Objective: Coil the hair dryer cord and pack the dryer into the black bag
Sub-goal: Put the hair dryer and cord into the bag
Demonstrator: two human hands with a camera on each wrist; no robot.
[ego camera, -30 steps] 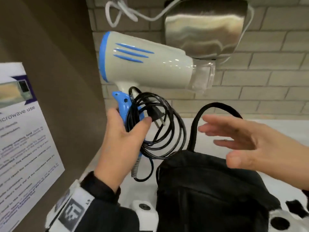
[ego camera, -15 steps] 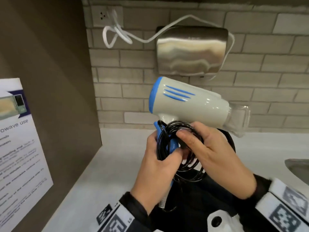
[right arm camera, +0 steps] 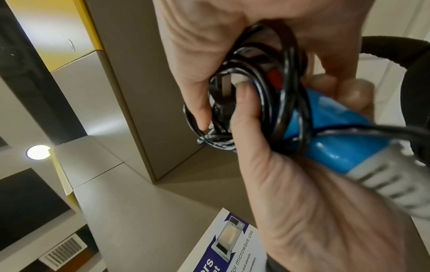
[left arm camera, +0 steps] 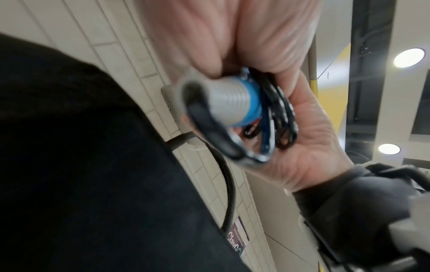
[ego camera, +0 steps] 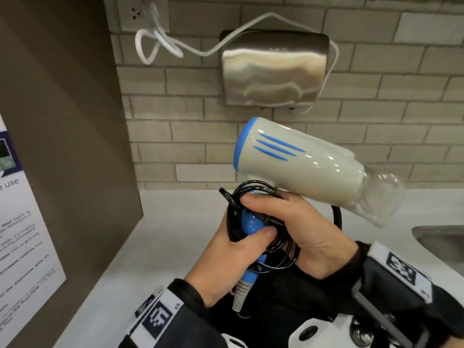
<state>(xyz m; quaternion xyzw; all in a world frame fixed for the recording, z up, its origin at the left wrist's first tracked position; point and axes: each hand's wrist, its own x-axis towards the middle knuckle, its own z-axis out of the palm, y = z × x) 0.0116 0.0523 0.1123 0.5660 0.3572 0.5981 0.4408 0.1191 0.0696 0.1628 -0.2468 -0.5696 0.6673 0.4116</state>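
The hair dryer [ego camera: 296, 162] is white with blue stripes and points right, held above the black bag [ego camera: 288, 297]. Its black cord [ego camera: 251, 192] is coiled in loops around the blue handle [ego camera: 251, 222]. My left hand [ego camera: 251, 237] grips the handle and coil from the left, thumb across the loops. My right hand [ego camera: 271, 209] is curled round the coil from the right. In the left wrist view the grey cord sleeve [left arm camera: 223, 103] and the loops [left arm camera: 279, 125] lie against my right palm. The right wrist view shows the cord [right arm camera: 279, 92] wrapped over the handle [right arm camera: 337, 128].
A steel hand dryer [ego camera: 273, 71] hangs on the brick wall, its white cable [ego camera: 200, 46] running to an outlet [ego camera: 143, 13]. A brown cabinet panel [ego camera: 62, 146] with a microwave notice [ego camera: 20, 247] stands at the left. A sink [ego camera: 439, 237] is set in the white counter [ego camera: 163, 247].
My right hand, open over the bag a second ago, has come in and closed round the coil. The dryer has come down and to the right, closer to the bag.
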